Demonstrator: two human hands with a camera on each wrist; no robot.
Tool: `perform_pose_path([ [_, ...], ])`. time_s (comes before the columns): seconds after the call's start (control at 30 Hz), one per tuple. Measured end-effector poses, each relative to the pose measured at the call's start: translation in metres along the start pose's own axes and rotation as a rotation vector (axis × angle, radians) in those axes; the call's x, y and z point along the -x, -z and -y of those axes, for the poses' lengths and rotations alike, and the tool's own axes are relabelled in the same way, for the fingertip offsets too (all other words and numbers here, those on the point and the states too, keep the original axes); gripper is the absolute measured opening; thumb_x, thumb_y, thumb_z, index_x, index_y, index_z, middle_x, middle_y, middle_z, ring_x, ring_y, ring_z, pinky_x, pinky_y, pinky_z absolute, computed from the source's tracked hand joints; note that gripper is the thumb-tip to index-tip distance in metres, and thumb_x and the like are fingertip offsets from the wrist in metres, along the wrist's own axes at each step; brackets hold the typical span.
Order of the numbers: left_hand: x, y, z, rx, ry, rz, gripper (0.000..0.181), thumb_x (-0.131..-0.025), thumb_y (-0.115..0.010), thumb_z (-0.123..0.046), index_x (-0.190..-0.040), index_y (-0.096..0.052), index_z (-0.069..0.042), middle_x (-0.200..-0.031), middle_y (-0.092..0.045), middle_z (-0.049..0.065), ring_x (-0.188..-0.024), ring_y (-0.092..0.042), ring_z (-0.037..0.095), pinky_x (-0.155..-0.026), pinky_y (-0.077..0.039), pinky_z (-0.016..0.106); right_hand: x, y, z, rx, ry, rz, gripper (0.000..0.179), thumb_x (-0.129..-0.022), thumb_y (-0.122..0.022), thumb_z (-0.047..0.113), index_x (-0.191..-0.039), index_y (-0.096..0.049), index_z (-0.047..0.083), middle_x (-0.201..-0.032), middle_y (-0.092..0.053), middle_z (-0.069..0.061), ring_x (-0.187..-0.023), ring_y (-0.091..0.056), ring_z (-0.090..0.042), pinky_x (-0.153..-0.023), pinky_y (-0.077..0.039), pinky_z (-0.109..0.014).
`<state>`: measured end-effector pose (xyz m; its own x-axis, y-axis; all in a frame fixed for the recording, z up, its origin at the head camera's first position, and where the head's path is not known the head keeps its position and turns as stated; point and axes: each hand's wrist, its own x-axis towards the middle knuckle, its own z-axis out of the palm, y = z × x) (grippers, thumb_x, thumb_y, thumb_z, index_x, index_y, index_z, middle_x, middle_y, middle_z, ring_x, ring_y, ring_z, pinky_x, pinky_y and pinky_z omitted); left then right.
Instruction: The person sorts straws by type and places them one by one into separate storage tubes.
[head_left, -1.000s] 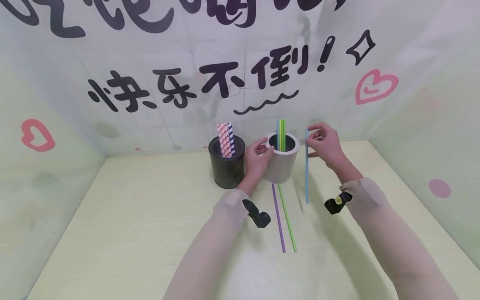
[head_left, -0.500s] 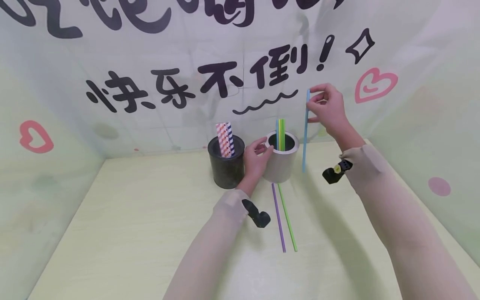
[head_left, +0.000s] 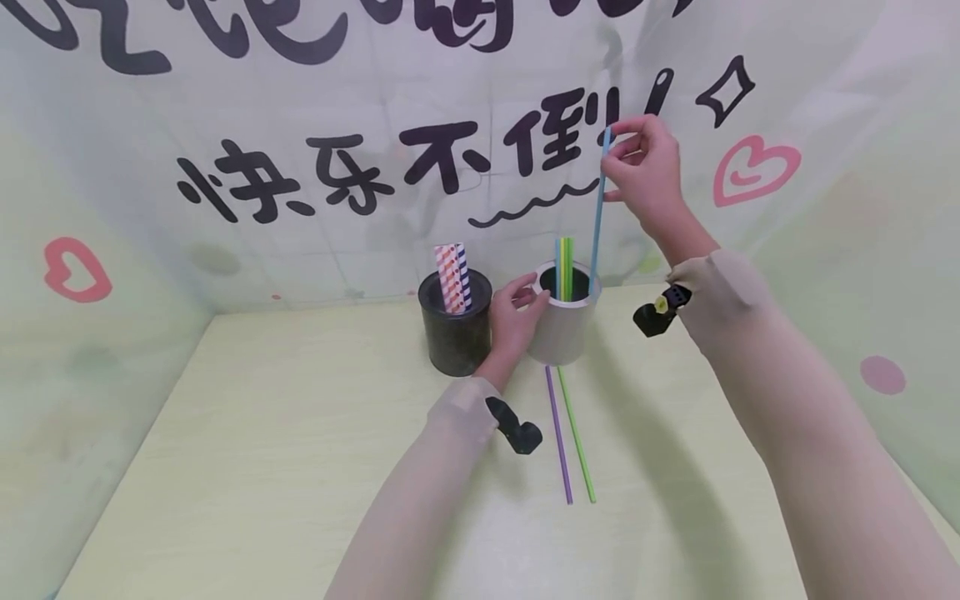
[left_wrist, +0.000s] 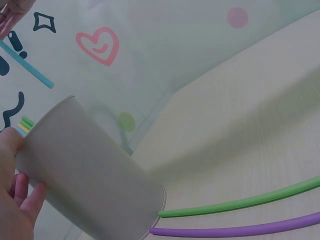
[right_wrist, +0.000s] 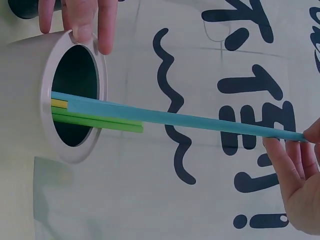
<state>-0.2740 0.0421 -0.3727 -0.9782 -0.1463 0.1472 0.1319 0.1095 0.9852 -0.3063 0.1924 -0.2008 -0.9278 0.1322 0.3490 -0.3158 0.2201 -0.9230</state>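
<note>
My right hand (head_left: 647,171) pinches a blue straw (head_left: 598,225) near its top, thumb against fingers. The straw hangs nearly upright; in the left wrist view its lower end (left_wrist: 49,84) stands above the rim of the white cup (head_left: 564,333), apart from it. Several straws (right_wrist: 120,124), blue, yellow and green, stand inside that cup. With thumb and fingers at the rim and side, my left hand (head_left: 515,321) holds the cup from its left. A purple straw (head_left: 559,437) and a green straw (head_left: 577,437) lie on the table in front of the cup.
Left of my left hand stands a black cup (head_left: 456,342) holding several patterned paper straws (head_left: 452,279), striped and dotted. A printed cloth wall (head_left: 337,258) rises behind both cups at the back edge of the pale table (head_left: 300,442).
My right hand has lifted the blue straw from beside the white cup, then brought it left over the cup's right rim. The left hand and the cup have stayed put.
</note>
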Motion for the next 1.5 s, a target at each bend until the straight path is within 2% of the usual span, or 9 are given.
perform_pose_path([
  [0.13, 0.000, -0.001, 0.000, -0.003, 0.003, 0.007, 0.036, -0.083, -0.067, -0.016, -0.118, -0.062, -0.010, -0.108, -0.057, 0.008, -0.098, -0.058, 0.020, -0.083, -0.050, 0.024, 0.000, -0.003, -0.003, 0.017, 0.001, 0.007, 0.028, -0.085, -0.053, -0.001, -0.109, -0.051, 0.011, -0.085, -0.051, -0.003, -0.072, -0.051, -0.013, -0.055, -0.055, -0.025],
  [0.3, 0.000, 0.000, 0.000, -0.003, 0.005, 0.010, 0.036, -0.084, -0.066, -0.016, -0.119, -0.061, -0.010, -0.108, -0.057, 0.008, -0.098, -0.057, 0.020, -0.084, -0.050, 0.025, 0.001, -0.008, -0.017, 0.050, -0.005, 0.024, 0.028, -0.087, -0.054, 0.001, -0.113, -0.050, 0.012, -0.087, -0.050, -0.002, -0.076, -0.051, -0.013, -0.057, -0.055, -0.024],
  [0.43, 0.000, 0.000, 0.000, -0.003, 0.004, 0.007, 0.036, -0.084, -0.066, -0.015, -0.119, -0.061, -0.009, -0.108, -0.058, 0.009, -0.098, -0.057, 0.020, -0.084, -0.050, 0.025, 0.004, -0.011, -0.034, 0.085, 0.004, 0.037, 0.030, -0.088, -0.054, 0.003, -0.117, -0.050, 0.009, -0.090, -0.051, -0.004, -0.079, -0.051, -0.013, -0.059, -0.055, -0.025],
  [0.7, 0.001, -0.001, 0.001, -0.015, 0.000, -0.001, 0.036, -0.083, -0.067, -0.017, -0.118, -0.062, -0.010, -0.108, -0.058, 0.008, -0.097, -0.058, 0.019, -0.083, -0.050, 0.023, 0.016, -0.013, -0.075, 0.209, -0.058, 0.094, 0.032, -0.089, -0.052, 0.005, -0.121, -0.047, 0.005, -0.094, -0.050, -0.008, -0.080, -0.050, -0.014, -0.063, -0.056, -0.026],
  [0.93, 0.000, -0.002, 0.002, -0.005, 0.010, 0.001, 0.036, -0.084, -0.067, -0.016, -0.119, -0.062, -0.010, -0.109, -0.058, 0.008, -0.099, -0.058, 0.020, -0.083, -0.050, 0.024, 0.019, -0.013, -0.107, 0.195, -0.118, 0.086, 0.033, -0.087, -0.052, 0.001, -0.120, -0.046, 0.003, -0.091, -0.049, -0.009, -0.076, -0.050, -0.015, -0.060, -0.055, -0.025],
  [1.07, 0.000, -0.002, 0.002, -0.005, 0.008, -0.001, 0.036, -0.084, -0.067, -0.018, -0.119, -0.062, -0.011, -0.110, -0.058, 0.007, -0.099, -0.058, 0.019, -0.083, -0.050, 0.024, 0.022, -0.016, -0.111, 0.233, -0.158, 0.099, 0.034, -0.087, -0.052, 0.001, -0.120, -0.046, 0.004, -0.094, -0.050, -0.010, -0.078, -0.051, -0.018, -0.061, -0.055, -0.023],
  [1.27, 0.000, -0.001, 0.002, 0.004, -0.047, -0.005, 0.036, -0.082, -0.067, -0.015, -0.117, -0.062, -0.007, -0.105, -0.059, 0.010, -0.094, -0.060, 0.019, -0.081, -0.050, 0.022, 0.022, -0.020, -0.111, 0.307, -0.148, 0.116, 0.033, -0.084, -0.053, -0.001, -0.116, -0.048, 0.001, -0.092, -0.053, -0.013, -0.078, -0.053, -0.021, -0.059, -0.053, -0.020],
  [1.5, 0.001, 0.000, 0.001, 0.007, -0.053, -0.007, 0.036, -0.082, -0.067, -0.014, -0.116, -0.063, -0.006, -0.106, -0.060, 0.011, -0.094, -0.060, 0.020, -0.082, -0.050, 0.022, 0.018, -0.023, -0.112, 0.406, -0.198, 0.175, 0.031, -0.085, -0.054, 0.002, -0.115, -0.049, 0.000, -0.091, -0.055, -0.014, -0.073, -0.053, -0.021, -0.066, -0.051, -0.027],
])
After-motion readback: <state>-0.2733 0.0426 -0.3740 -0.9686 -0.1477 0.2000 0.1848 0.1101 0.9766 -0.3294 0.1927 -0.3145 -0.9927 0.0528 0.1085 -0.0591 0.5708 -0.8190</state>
